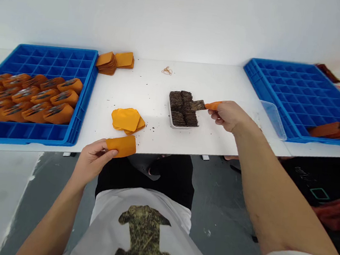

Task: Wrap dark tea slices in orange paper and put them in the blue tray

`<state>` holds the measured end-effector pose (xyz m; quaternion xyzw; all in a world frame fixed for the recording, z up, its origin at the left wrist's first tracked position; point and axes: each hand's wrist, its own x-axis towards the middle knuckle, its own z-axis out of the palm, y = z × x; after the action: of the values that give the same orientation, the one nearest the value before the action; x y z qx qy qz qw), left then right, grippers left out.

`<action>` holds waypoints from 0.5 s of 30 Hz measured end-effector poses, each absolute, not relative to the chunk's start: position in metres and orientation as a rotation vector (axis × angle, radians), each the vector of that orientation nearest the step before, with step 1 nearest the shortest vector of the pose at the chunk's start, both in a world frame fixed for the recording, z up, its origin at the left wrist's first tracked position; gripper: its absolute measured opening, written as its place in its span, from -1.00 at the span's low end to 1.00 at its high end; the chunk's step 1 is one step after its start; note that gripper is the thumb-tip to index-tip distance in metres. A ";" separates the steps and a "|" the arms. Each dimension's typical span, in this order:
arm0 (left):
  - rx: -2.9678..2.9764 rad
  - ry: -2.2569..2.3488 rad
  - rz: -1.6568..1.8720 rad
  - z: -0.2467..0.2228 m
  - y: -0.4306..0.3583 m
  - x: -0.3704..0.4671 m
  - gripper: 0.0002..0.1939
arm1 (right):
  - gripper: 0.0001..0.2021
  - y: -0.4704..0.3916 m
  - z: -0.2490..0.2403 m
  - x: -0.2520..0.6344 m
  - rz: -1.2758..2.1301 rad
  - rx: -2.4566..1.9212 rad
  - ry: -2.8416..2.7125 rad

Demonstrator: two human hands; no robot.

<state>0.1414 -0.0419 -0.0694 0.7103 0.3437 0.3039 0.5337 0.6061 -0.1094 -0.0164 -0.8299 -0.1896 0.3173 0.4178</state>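
My left hand [94, 160] pinches a flat orange paper-like piece [123, 146] between thumb and fingers, just over the table's front edge. A small stack of similar orange pieces [125, 119] lies on the table beyond it. My right hand [228, 114] has orange covering on its fingertips. These fingers are closed on a thin dark brown square [197, 105] at the right side of a shallow white tray [180, 127]. Packed rows of thin dark brown squares [177, 103] fill this tray. Whether the held square still touches those rows, I cannot tell.
At left, a blue divided crate [80, 123] holds several filled orange pouches [65, 97]. Another blue crate [251, 75] stands right, beside a clear plastic lid [273, 119]. Orange stacks [106, 62] and rubber bands [167, 70] lie at the back. Dark crumbs dot the white table [149, 92].
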 end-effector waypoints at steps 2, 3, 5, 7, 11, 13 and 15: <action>1.660 0.821 0.711 -0.069 -0.043 0.142 -0.76 | -0.71 -0.109 -0.019 0.604 0.856 -2.019 -0.434; 1.653 0.828 0.709 -0.068 -0.044 0.142 -0.75 | -0.70 -0.109 -0.019 0.602 0.876 -1.993 -0.411; 1.653 0.852 0.707 -0.066 -0.044 0.142 -0.74 | -0.69 -0.110 -0.017 0.599 0.903 -1.943 -0.367; 1.671 0.865 0.695 -0.064 -0.044 0.143 -0.73 | -0.70 -0.112 -0.013 0.595 0.917 -1.883 -0.337; 1.712 0.819 0.710 -0.061 -0.047 0.147 -0.74 | -0.74 -0.128 -0.002 0.582 0.879 -1.731 -0.338; 1.703 0.806 0.752 -0.060 -0.050 0.150 -0.75 | -0.73 -0.139 0.003 0.570 0.834 -1.659 -0.349; 1.686 0.797 0.793 -0.060 -0.053 0.152 -0.74 | -0.72 -0.150 0.007 0.557 0.779 -1.602 -0.359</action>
<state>0.1524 -0.0529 -0.0604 0.7060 0.3339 0.3322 0.5289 0.5566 -0.1501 0.0071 -0.6952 -0.1558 0.3380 0.6150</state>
